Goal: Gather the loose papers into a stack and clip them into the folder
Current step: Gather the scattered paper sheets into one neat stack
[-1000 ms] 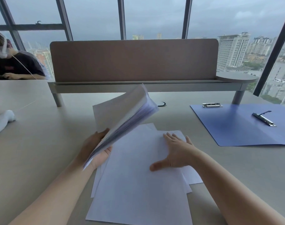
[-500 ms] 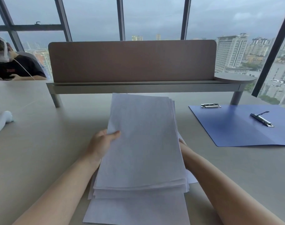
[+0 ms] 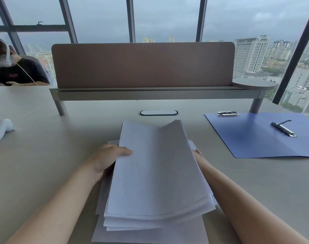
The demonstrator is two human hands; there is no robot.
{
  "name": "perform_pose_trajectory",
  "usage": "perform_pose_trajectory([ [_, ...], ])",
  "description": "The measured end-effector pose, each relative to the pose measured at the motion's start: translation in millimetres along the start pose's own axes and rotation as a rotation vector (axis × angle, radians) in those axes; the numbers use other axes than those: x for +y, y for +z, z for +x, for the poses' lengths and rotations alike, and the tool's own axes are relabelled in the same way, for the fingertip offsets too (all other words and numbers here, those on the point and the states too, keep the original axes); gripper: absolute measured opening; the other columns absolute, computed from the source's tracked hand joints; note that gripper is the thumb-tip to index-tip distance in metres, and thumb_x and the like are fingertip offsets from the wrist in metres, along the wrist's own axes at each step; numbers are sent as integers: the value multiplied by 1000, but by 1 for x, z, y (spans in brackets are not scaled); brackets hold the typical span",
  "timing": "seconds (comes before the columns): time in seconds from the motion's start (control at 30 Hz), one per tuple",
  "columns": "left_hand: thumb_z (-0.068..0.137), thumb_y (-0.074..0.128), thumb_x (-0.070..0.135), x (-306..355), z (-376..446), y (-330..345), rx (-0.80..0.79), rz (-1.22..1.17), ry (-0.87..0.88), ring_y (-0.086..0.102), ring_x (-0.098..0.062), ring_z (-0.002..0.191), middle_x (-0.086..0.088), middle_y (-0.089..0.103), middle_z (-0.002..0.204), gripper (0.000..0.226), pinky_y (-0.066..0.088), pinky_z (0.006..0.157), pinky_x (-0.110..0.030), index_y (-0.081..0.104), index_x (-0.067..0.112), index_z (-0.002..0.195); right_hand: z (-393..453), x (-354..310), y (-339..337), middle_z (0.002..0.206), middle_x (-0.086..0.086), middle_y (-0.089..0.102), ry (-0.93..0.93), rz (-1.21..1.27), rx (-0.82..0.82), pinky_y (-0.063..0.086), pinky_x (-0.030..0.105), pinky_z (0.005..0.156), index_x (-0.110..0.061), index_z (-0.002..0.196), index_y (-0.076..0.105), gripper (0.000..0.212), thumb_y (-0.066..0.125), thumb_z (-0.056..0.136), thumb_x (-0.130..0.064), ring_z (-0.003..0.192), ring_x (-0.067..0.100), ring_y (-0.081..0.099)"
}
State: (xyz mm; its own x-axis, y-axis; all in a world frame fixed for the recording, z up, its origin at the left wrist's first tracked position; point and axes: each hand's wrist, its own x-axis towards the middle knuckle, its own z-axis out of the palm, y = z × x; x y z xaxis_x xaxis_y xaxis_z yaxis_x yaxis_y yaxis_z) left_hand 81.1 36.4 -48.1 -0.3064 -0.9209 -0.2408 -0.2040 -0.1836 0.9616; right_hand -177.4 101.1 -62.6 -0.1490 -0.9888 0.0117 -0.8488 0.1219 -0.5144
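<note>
Gripping paper stack (image 3: 155,173) w/ left hand (image 3: 106,159); right hand (image 3: 197,153) mostly hidden behind.

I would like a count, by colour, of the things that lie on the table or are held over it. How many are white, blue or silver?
White: 3, the paper stack held by the left hand and right hand, the loose sheets beneath, the white object at the left edge.
Blue: 1, the open folder.
Silver: 2, the top clip and the spring clip.
Total: 6
</note>
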Motion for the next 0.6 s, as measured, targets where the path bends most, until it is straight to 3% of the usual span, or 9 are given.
perform_pose_trajectory([
  [0.07,71,74,13,0,-1,0,-22,19,-27,75,-33,86,-17,77,96,18,55,90,-45,80,4,86,4,7,4,166,4,14,11,-38,-161,0,34,123,-12,157,7,55,30,107,-17,154,18,4],
  [0.17,62,72,11,2,-3,0,-61,38,-78,74,-32,78,-21,76,93,22,56,84,-43,79,1,80,5,2,-2,166,3,8,81,-153,-232,-2,39,123,-20,158,3,60,34,106,-25,154,18,1],
  [0.23,58,71,10,2,-2,-4,-63,40,-109,72,-34,80,-24,75,96,33,55,87,-46,77,-5,87,7,2,0,161,3,22,53,-118,-168,5,40,121,-24,157,16,57,39,104,-27,152,19,14],
  [0.33,60,71,11,0,-1,-9,-20,117,-108,70,-33,77,-26,74,97,37,54,80,-42,73,-9,91,9,4,3,153,1,41,35,-4,-4,31,40,113,-29,150,33,61,55,93,-28,140,25,40],
  [0.43,69,72,9,-3,3,-9,54,190,-25,71,-28,71,-18,77,93,25,54,74,-35,70,2,93,8,3,-1,145,2,51,96,17,93,46,39,101,-27,146,42,68,65,82,-29,132,26,49],
  [0.53,71,73,12,-9,9,-7,32,148,71,75,-24,87,2,74,109,60,59,80,-46,55,28,125,9,3,-2,141,3,57,114,61,95,47,33,93,-26,144,48,67,66,80,-28,128,26,53],
  [0.6,80,72,10,-12,9,-4,16,112,123,75,-20,92,13,69,117,68,60,77,-43,44,41,134,10,4,-1,141,3,57,114,85,94,44,30,89,-25,144,49,64,65,81,-25,127,26,54],
])
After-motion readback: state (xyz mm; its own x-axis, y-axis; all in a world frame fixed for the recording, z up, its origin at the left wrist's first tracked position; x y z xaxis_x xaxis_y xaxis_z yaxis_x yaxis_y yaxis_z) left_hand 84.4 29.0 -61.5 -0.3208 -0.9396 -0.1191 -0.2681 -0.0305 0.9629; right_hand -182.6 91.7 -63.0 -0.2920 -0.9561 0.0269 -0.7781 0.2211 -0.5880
